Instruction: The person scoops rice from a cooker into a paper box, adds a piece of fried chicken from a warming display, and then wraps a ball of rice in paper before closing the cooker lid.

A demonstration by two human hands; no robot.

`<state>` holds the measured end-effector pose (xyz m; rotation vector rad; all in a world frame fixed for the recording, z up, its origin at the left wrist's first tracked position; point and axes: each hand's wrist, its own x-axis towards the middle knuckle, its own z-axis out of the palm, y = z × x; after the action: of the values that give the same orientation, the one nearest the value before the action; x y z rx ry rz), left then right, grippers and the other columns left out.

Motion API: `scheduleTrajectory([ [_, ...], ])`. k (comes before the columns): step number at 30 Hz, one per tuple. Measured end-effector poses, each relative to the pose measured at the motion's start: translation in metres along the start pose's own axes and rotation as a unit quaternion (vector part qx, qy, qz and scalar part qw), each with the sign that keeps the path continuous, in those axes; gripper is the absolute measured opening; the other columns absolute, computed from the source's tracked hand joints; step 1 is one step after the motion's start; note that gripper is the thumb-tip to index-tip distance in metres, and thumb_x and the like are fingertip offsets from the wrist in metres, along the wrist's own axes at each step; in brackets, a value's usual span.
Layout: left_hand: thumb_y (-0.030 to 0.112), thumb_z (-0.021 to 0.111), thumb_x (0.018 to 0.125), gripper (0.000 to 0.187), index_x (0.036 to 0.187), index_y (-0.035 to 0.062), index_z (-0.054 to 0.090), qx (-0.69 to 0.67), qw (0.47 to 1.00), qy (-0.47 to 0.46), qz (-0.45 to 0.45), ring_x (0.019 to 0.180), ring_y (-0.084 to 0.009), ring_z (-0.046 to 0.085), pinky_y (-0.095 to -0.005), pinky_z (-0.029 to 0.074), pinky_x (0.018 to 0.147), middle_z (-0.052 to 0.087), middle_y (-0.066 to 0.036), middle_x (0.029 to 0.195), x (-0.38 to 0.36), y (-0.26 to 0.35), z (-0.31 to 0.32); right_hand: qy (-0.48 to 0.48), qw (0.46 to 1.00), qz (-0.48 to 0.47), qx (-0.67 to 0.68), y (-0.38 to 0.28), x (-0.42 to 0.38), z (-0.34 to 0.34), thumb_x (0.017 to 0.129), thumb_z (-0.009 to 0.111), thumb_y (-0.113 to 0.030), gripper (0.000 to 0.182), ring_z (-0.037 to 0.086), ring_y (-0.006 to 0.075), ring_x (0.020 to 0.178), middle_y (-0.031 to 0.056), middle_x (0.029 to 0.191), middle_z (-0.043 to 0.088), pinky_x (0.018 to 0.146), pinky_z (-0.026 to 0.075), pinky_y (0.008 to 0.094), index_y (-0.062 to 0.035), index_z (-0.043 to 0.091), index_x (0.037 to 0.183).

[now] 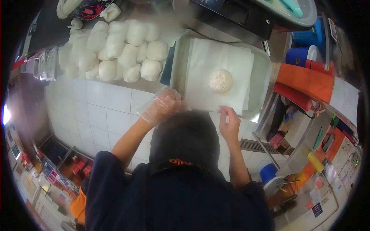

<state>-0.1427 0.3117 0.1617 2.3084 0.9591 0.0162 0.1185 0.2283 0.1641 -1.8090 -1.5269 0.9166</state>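
A round, pale, crumbly-looking mound (221,81) sits on stacked sheets of white paper (200,57) in a shallow, light green tray (262,73). My left hand (166,103), in a clear plastic glove, is closed at the tray's near left corner; what its fingers hold, if anything, is hidden. Bare and with fingertips pressed together, my right hand (229,121) pinches the near edge of the paper, just below the mound.
Many white rounded bundles (115,44) are piled left of the tray. Behind it stands a black device (235,19) below a large grey basin (308,11). A patterned bowl (90,9) is at the upper left. Blue containers (296,56) and an orange panel (304,79) are on the right.
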Motion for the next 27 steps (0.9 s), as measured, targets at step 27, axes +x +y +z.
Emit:
scheduleTrajectory([
  [27,0.001,0.070,0.075,0.014,0.085,0.0069,0.064,-0.184,0.919,0.290,-0.192,0.073,-0.0272,0.060,-0.0379,0.047,0.067,0.063,-0.009,0.081,-0.050,0.008,0.032,-0.159,0.958,-0.231,-0.065,-0.029,0.031,0.047,0.073,0.072,-0.012,0.018,0.057,0.0255,0.084,0.0064,0.089,0.058,0.076,0.047,0.0354,-0.0059,0.066,0.089],
])
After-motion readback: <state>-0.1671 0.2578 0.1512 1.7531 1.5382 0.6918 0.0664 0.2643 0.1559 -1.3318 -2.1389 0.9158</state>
